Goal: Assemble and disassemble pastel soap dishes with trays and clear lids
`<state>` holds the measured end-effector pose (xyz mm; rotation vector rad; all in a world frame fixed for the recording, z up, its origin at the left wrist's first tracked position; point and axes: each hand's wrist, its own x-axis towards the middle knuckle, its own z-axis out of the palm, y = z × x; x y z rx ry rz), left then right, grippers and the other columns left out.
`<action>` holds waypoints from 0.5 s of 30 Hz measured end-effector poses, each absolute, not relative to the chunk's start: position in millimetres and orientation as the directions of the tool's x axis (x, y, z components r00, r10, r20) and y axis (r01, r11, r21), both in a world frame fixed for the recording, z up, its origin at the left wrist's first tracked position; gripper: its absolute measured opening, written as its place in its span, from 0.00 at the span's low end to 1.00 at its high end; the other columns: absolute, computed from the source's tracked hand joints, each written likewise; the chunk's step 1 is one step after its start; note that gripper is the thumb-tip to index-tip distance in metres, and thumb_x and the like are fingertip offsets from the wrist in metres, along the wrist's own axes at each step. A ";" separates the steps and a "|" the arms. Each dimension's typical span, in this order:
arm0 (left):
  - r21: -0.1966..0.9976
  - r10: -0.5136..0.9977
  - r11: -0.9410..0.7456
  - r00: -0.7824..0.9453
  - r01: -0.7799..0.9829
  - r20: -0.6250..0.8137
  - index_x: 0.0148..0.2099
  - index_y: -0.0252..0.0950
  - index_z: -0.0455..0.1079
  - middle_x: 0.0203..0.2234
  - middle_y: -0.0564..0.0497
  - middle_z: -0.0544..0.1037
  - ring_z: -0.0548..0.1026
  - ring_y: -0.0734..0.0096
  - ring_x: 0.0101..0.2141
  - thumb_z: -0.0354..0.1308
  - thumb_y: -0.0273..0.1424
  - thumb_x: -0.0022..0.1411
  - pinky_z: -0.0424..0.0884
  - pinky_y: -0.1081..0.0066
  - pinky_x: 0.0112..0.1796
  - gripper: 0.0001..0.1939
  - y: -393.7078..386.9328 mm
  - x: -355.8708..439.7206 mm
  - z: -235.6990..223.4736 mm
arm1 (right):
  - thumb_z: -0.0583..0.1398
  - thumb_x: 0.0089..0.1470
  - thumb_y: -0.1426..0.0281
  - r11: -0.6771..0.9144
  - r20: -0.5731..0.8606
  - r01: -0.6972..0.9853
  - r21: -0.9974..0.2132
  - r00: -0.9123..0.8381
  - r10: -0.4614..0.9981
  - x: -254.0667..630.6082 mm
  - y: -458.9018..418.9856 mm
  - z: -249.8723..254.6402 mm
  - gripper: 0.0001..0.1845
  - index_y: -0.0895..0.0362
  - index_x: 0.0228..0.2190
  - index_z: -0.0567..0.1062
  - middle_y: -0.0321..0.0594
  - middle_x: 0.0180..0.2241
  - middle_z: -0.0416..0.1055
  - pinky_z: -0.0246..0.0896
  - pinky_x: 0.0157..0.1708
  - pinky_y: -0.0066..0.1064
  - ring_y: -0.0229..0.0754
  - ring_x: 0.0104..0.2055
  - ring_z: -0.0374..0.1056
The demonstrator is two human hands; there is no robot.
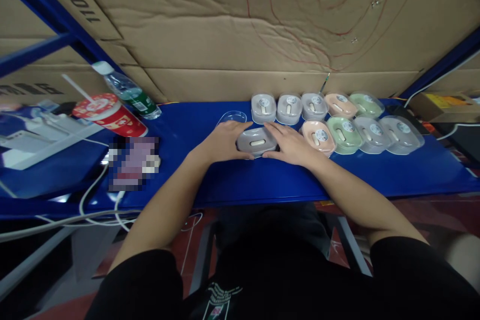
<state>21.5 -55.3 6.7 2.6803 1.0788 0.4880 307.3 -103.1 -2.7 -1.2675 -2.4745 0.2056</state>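
A grey oval plastic box (pixel 255 135) with a short white bar in its middle sits on the blue table in front of me. My left hand (pixel 225 143) wraps round its left end, with the thumb along the near side and the fingers at the back. Round the right end curls my right hand (pixel 291 145) in the same way, so the box is gripped between both. Just behind my left hand lies a clear plastic lid (pixel 233 116), partly hidden by the fingers. Beside my right hand stands a pink lidded box (pixel 314 132) with a round sticker.
Several similar boxes, including a green one (pixel 343 132) and a grey one (pixel 263 105), stand in two rows to the right. On the left are a red cup (pixel 122 119) with a straw, a water bottle (pixel 129 92) and white cables (pixel 88 205). Cardboard (pixel 210 45) walls the back.
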 end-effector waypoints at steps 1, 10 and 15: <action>0.299 0.694 -0.716 0.691 0.631 0.204 0.76 0.42 0.65 0.66 0.36 0.75 0.71 0.33 0.66 0.71 0.65 0.52 0.63 0.40 0.67 0.57 -58.1 25.9 4.5 | 0.67 0.63 0.45 0.591 0.217 0.751 -0.295 -0.550 0.807 307.8 -102.1 -4.7 0.55 0.60 0.77 0.56 0.64 0.76 0.58 0.62 0.70 0.67 0.73 0.75 0.61; 0.332 0.667 -0.745 0.673 0.579 0.320 0.80 0.40 0.57 0.67 0.34 0.74 0.73 0.34 0.66 0.69 0.60 0.59 0.66 0.38 0.66 0.56 -60.5 28.4 -0.1 | 0.63 0.67 0.47 0.594 0.303 0.696 -0.403 -0.511 0.804 304.6 -106.6 5.9 0.50 0.53 0.78 0.52 0.56 0.76 0.58 0.60 0.73 0.65 0.68 0.76 0.59; 0.422 0.647 -0.761 0.614 0.493 0.452 0.78 0.39 0.60 0.69 0.35 0.72 0.72 0.37 0.67 0.70 0.58 0.59 0.68 0.42 0.67 0.53 -59.0 24.9 3.3 | 0.64 0.63 0.41 0.566 0.408 0.656 -0.499 -0.398 0.821 305.3 -104.8 4.7 0.61 0.50 0.80 0.41 0.56 0.79 0.51 0.54 0.75 0.66 0.68 0.80 0.51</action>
